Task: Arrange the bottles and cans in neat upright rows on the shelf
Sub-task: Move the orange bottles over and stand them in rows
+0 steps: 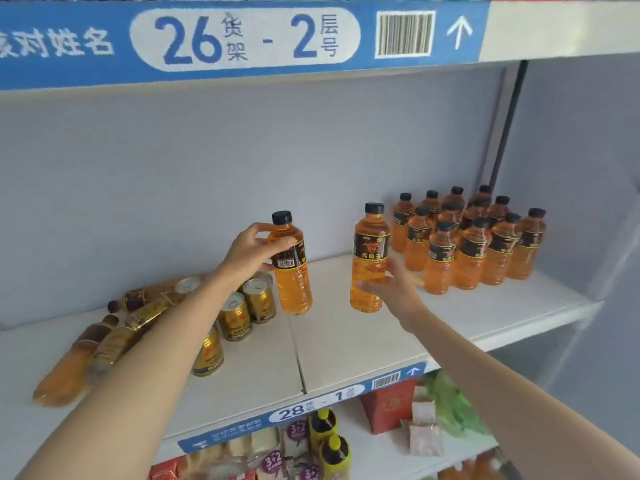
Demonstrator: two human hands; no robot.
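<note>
Gripping orange bottles (292, 268), both hands (251, 245) (shelf tag "26-2" (246, 38)).

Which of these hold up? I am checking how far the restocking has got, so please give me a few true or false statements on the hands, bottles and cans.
1. Each hand holds an orange plastic bottle with a black cap. True: the left hand grips the left bottle, the right hand the right bottle.
2. The block of upright orange bottles stands at the left end of the white shelf. False: it stands at the right end.
3. Several bottles lie on their sides at the left. True.
4. The gold cans are stacked on the upright bottles. False: they stand on the shelf board by the left forearm.
</note>
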